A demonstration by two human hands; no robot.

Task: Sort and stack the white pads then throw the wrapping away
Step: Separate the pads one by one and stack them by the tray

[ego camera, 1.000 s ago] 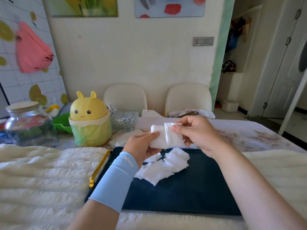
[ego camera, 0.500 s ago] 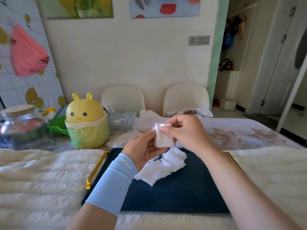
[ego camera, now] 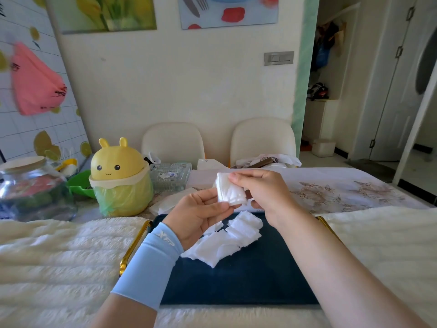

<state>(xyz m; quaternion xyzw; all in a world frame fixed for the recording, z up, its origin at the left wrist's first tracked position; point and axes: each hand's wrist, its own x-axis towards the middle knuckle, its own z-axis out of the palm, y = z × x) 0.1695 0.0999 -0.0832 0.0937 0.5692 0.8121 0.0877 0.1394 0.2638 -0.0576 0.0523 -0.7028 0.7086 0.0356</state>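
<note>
Left hand (ego camera: 201, 216) pinches the lower edge of a small stack of white pads (ego camera: 228, 190); right hand (ego camera: 262, 192) grips its upper side, above the far edge of the tray (ego camera: 236, 285). At 6 o'clock, loose pads (ego camera: 227, 240) lie heaped on the tray, whose near half shows only dark blue surface. Gold rims (ego camera: 134, 247) border fluffy cloth (ego camera: 59, 256) at 8 and 4 o'clock. At 9 o'clock a yellow bin (ego camera: 120, 178) stands on the counter (ego camera: 343, 192).

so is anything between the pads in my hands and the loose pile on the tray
Nothing visible. The held pads are pinched between the left hand and the right hand, in the air above the loose pile on the dark tray. Only the left hand itself sits partly below them.
</note>
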